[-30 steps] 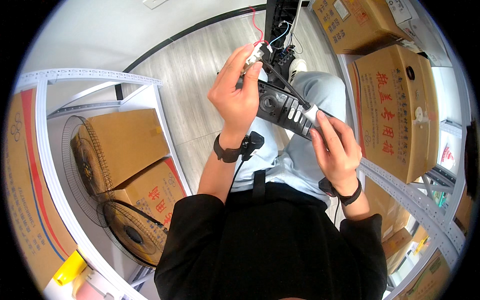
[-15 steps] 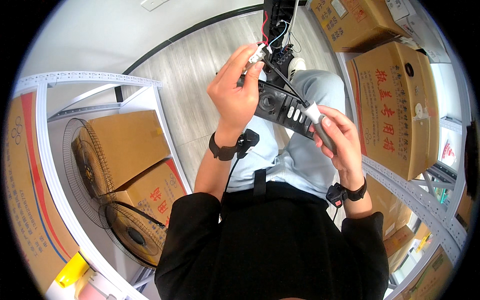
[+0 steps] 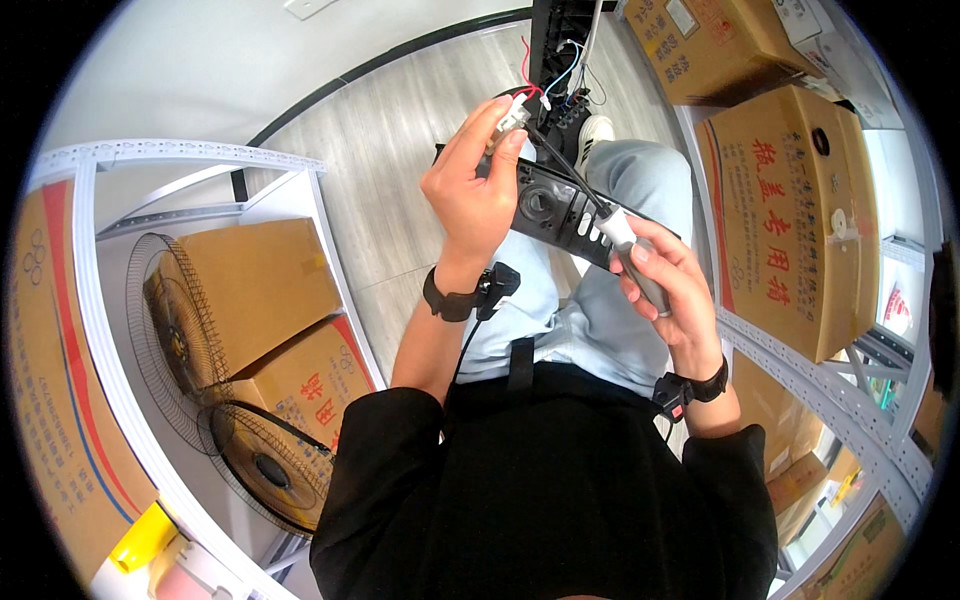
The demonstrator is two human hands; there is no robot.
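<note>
From my head camera, looking down: my left fingers (image 3: 472, 140) pinch a small white part (image 3: 515, 112), with red wires (image 3: 526, 65) just beyond them. My right fingers (image 3: 660, 238) grip a screwdriver (image 3: 617, 228), its shaft slanting toward that part. A black panel (image 3: 578, 222) lies between both sets of fingers, over my legs. I seem to be working a screw; I cannot tell whether the tip is seated. This calls for a steady pinch and aligned shaft.

Your left hand (image 3: 470, 188) hid part of white component (image 3: 515, 110). Tip of screwdriver (image 3: 616, 228) was too small to make out; your right hand (image 3: 682, 298) partly covered grip (image 3: 648, 284). Top edge cut off black column (image 3: 546, 48).
</note>
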